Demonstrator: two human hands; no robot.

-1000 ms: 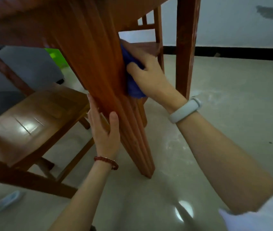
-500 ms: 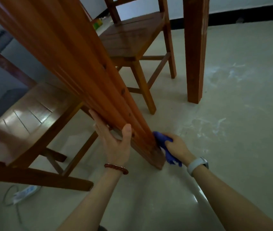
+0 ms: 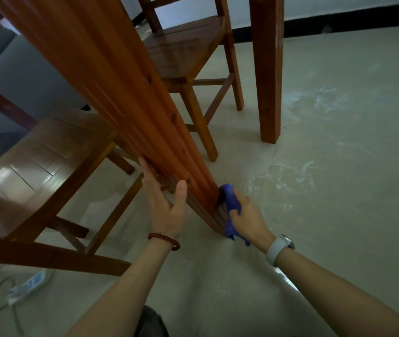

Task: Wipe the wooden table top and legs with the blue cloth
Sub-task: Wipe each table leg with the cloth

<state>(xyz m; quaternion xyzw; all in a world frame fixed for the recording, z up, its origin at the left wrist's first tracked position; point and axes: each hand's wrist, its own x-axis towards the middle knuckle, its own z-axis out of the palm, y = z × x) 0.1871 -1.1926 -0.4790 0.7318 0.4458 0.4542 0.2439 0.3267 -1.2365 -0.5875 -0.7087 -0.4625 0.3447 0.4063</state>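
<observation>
Single head-worn wide-angle view, low beside the table leg (image 3: pixel 145 117), facing forward and down, close to floor (image 3: pixel 327 190)

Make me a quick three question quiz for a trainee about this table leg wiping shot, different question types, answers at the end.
1. True or false: the crumpled blue cloth is pressed against the foot of the ribbed reddish wooden table leg.
2. Which hand grips the cloth? A) the left hand B) the right hand C) both
3. Fill in: the left hand, with a beaded bracelet on its wrist, rests on the near table leg just ____ the floor.

Key: 1 true. 2 B. 3 above; its fingers lie straight along the wood, thumb on the leg's front face.
</observation>
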